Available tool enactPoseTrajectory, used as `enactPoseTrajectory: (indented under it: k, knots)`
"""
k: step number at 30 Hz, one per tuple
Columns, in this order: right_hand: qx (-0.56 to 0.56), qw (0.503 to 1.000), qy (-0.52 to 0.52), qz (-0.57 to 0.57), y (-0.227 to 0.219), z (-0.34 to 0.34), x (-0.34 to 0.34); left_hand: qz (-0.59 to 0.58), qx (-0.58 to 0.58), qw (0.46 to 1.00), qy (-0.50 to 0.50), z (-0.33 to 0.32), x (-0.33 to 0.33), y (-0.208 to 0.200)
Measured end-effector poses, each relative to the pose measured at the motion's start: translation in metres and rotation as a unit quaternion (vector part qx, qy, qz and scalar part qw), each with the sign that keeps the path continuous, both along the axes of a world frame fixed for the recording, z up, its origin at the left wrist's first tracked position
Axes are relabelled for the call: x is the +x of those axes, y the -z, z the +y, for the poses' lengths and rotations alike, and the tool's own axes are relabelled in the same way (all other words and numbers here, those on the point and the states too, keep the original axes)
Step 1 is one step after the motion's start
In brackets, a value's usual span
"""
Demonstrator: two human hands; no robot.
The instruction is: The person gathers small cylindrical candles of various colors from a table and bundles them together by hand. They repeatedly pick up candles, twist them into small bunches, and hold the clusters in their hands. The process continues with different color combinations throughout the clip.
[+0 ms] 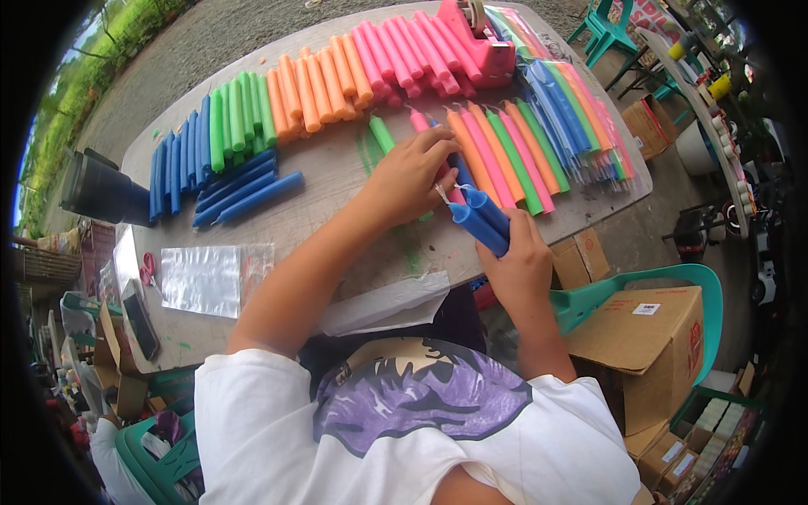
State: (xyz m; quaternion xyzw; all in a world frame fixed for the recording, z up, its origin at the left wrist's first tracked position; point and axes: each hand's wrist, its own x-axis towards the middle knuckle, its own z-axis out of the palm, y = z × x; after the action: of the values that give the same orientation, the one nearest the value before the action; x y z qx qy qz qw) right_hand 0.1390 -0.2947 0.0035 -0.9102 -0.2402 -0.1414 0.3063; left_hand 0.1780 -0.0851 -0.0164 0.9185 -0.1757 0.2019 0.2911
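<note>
- Blue candles (480,223), two of them, sit in my right hand (518,257) by the near edge of the table (328,160); I have its fingers wrapped around them, wicks (442,195) pointing far and left.
- My left hand (414,172) is just beyond those wicks, fingers curled down over a pink candle (418,121) and a dark blue candle (455,165); I cannot tell whether it pinches either.
- Left of that hand I see a green candle (381,133), partly hidden by it.
- Right of it lies a row (509,160) of orange, pink and green candles, then clear-wrapped packs (572,109) at the table's right side.
- Across the far side, left to right, I have a blue stack (181,164), green stack (240,114), orange stack (318,84) and pink stack (412,50), with a tape dispenser (495,61) beside the last.
- On the left: black cup (105,189), scissors (147,268), clear bags (202,280).
- Near right, a box (640,328) rests on a green chair (711,311).
</note>
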Motion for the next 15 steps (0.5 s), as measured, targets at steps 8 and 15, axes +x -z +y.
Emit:
enactPoseTrajectory:
  k: [8, 15]
  knots:
    - [-0.054, 0.997, 0.020, 0.045, -0.007, 0.011, 0.004, 0.036, -0.059, 0.998, 0.000, -0.001, -0.006, -0.004]
    - [0.312, 0.887, 0.084, 0.330, -0.013, -0.032, 0.026, -0.015, -0.074, 0.997, -0.013, -0.003, -0.006, -0.002]
